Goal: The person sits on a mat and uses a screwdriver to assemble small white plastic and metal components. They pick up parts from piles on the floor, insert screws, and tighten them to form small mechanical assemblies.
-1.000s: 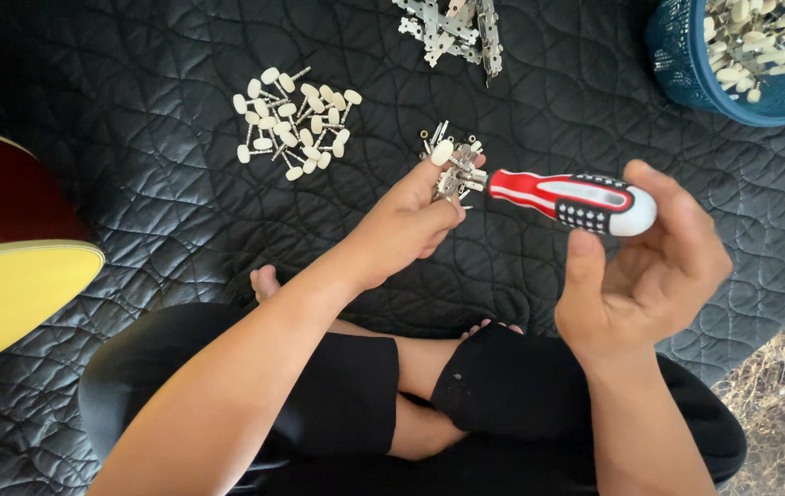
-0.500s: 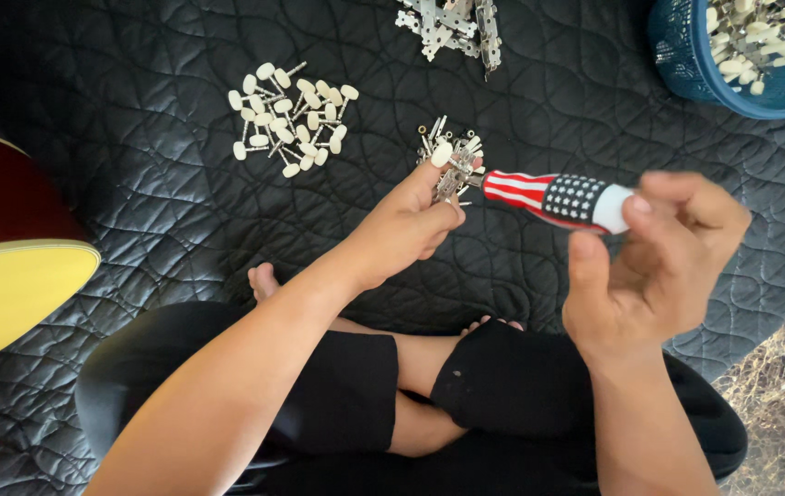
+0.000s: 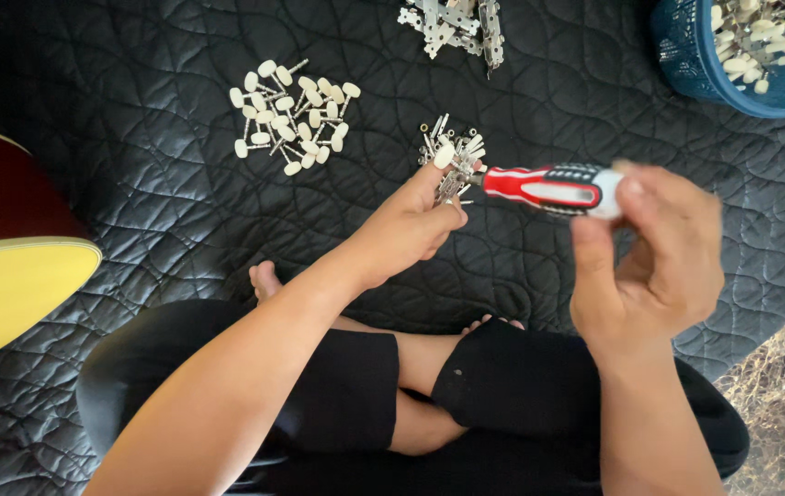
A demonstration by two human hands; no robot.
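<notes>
1. The person sits cross-legged on a black quilted mat (image 3: 135,202), with both forearms reaching forward over the knees and a bare foot (image 3: 264,276) showing just under the left forearm.
2. The left hand (image 3: 406,225) is closed round a small metal part with a cream-coloured knob (image 3: 452,170); thumb and fingers pinch it, with the knob sticking up past the fingertips.
3. The right hand (image 3: 659,257) grips the butt end of a red, white and black screwdriver (image 3: 548,186), fingers curled over the end of the handle. The handle lies level and points toward the left hand, so its front end meets the held metal part; the tip itself is hidden among the metal.
4. Just beyond the left hand's fingertips, partly behind the held part, a small cluster of metal pieces (image 3: 447,138) lies on the mat; I cannot tell where the held part ends and the cluster begins.
5. Farther out and to the left of the left hand sits a loose pile of cream-knobbed pegs (image 3: 291,115).
6. Well beyond both hands, at the top edge, lies a heap of flat metal plates (image 3: 457,23).
7. Far beyond the right hand, in the upper right corner, a blue basket (image 3: 686,55) holds more cream-and-metal parts.
8. Off to the left of the left arm, a red and yellow curved object (image 3: 6,266) overlaps the mat's edge.
</notes>
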